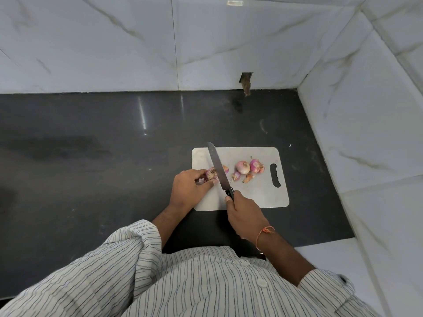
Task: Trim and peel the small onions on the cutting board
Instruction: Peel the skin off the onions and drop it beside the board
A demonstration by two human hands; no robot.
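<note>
A white cutting board (pixel 258 193) lies on the dark counter. My left hand (pixel 188 191) pins a small purple onion (pixel 211 174) at the board's left edge. My right hand (pixel 243 213) grips the black handle of a knife (pixel 217 168); the blade runs away from me and rests against that onion's right side. A cut-off piece (pixel 225 168) lies just right of the blade. Two more small onions (pixel 243 167) (pixel 256 165) sit near the board's middle, with a smaller onion piece (pixel 236 176) and a scrap of skin (pixel 248 178) in front of them.
The black counter (pixel 91 156) stretches left and behind the board. White marble-look walls (pixel 366 110) close in at the back and right. A small hole in the back wall (pixel 246 82) sits above the counter. The board's handle slot (pixel 275 175) is at its right end.
</note>
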